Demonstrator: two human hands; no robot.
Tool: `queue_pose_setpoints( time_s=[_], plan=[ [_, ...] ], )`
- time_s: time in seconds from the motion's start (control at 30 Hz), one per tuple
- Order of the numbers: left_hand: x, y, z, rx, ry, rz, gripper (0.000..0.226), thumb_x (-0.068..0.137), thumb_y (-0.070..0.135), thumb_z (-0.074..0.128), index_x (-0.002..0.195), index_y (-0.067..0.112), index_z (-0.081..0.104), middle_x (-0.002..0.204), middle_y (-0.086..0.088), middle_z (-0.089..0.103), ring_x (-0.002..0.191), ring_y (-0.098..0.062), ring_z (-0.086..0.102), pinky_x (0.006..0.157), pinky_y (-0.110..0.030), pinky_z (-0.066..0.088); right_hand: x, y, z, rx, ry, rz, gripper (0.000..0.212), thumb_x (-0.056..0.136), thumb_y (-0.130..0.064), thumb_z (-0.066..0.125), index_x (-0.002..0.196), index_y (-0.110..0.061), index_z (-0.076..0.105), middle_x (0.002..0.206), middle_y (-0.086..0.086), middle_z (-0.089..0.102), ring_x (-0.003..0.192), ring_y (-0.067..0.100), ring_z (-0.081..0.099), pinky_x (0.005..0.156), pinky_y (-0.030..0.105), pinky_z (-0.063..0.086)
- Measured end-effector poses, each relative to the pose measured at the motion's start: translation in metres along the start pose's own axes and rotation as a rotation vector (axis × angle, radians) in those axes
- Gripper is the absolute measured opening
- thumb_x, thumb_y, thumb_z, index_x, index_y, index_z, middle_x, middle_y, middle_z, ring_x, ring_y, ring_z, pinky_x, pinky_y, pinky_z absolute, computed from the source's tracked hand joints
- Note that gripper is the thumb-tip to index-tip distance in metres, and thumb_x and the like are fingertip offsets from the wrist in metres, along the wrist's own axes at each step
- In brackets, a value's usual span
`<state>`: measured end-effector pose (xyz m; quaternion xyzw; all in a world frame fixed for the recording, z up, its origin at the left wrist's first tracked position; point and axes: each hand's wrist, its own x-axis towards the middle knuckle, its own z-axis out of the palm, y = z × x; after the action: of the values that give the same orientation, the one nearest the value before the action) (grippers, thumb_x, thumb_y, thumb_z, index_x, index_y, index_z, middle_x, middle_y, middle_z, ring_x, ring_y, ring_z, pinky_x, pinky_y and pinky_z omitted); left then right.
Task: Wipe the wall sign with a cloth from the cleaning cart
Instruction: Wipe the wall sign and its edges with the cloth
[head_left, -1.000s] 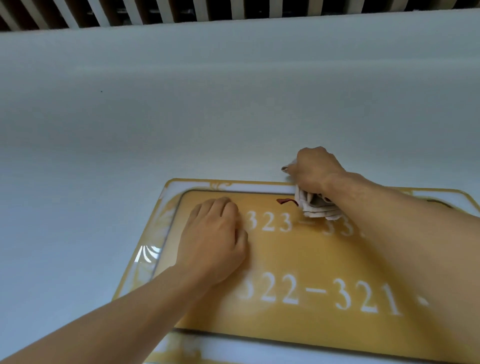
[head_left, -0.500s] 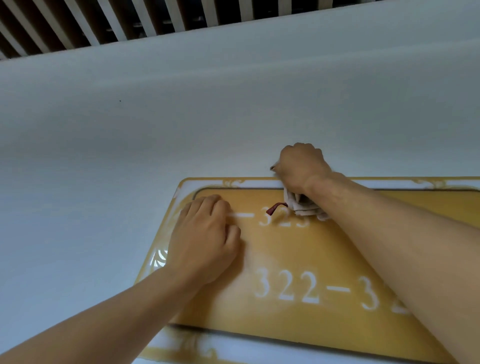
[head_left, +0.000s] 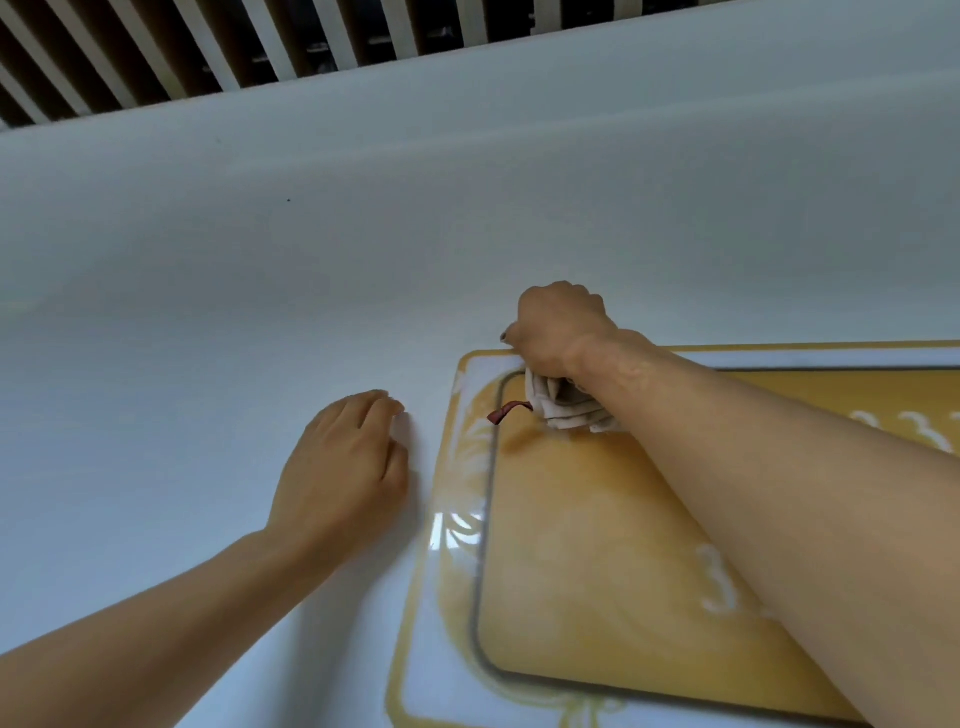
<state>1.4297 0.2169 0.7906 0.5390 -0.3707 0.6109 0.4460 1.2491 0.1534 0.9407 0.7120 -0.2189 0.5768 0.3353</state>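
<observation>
The wall sign (head_left: 582, 561) is a yellow panel with white numbers, inside a white border with gold trim. It fills the lower right of the head view. My right hand (head_left: 558, 327) is fisted around a bunched pale cloth (head_left: 566, 408) and presses it onto the sign's top left corner. A small dark red tag hangs from the cloth. My left hand (head_left: 343, 467) rests flat on the bare wall just left of the sign, fingers slightly curled, holding nothing. My right forearm hides part of the numbers.
The white wall (head_left: 260, 260) stretches above and left of the sign. A slatted ceiling (head_left: 208, 47) of white and dark strips runs along the top edge.
My right hand has slid the cloth left along the sign's top edge to its left corner. My left hand has come off the sign onto the wall beside it.
</observation>
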Motion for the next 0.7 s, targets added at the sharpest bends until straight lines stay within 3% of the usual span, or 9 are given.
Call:
queue_pose_setpoints(
  time_s=[0.13,0.3,0.43,0.57,0.7],
  plan=[
    [-0.003,-0.029,0.003,-0.036,-0.013,0.124,0.043,0.095,0.006,0.043,0.136,0.01,0.053,0.149,-0.004,0.047,0.137,-0.024,0.041,0.116,-0.033,0.029,0.009,-0.039,0.01,-0.006,-0.001,-0.023,0.034,0.1,-0.029,0.05,0.068,-0.018,0.042,0.09,0.007,0.053,0.09,0.029,0.048,0.079,0.035,0.035],
    [-0.007,-0.047,0.006,-0.18,0.026,0.163,0.045,0.091,0.013,0.037,0.132,0.009,0.056,0.148,-0.002,0.048,0.137,-0.02,0.04,0.111,-0.022,0.024,0.015,-0.069,0.02,-0.044,0.027,-0.034,0.031,0.096,-0.023,0.048,0.067,-0.015,0.042,0.088,0.007,0.051,0.089,0.028,0.046,0.079,0.036,0.033],
    [-0.006,-0.048,0.007,-0.236,0.039,0.131,0.048,0.089,0.02,0.034,0.132,0.01,0.054,0.147,-0.002,0.049,0.137,-0.015,0.038,0.112,-0.021,0.022,0.013,-0.074,0.021,-0.063,0.044,-0.074,0.031,0.094,-0.021,0.048,0.065,-0.015,0.038,0.082,0.003,0.043,0.089,0.027,0.042,0.08,0.035,0.032],
    [-0.008,-0.046,0.007,-0.216,0.039,0.141,0.05,0.087,0.023,0.034,0.13,0.01,0.055,0.146,-0.004,0.049,0.134,-0.018,0.039,0.112,-0.025,0.024,0.002,-0.083,0.022,-0.039,0.055,-0.176,0.015,0.091,-0.019,0.052,0.08,-0.009,0.055,0.089,0.005,0.055,0.091,0.026,0.049,0.079,0.035,0.038],
    [-0.012,-0.045,0.008,-0.194,0.004,0.146,0.05,0.089,0.026,0.032,0.133,0.012,0.051,0.152,-0.005,0.042,0.139,-0.018,0.034,0.118,-0.032,0.023,-0.009,-0.089,0.023,-0.001,0.055,-0.196,0.019,0.089,-0.017,0.053,0.092,-0.003,0.067,0.097,0.008,0.067,0.097,0.028,0.058,0.09,0.04,0.049]
  ],
)
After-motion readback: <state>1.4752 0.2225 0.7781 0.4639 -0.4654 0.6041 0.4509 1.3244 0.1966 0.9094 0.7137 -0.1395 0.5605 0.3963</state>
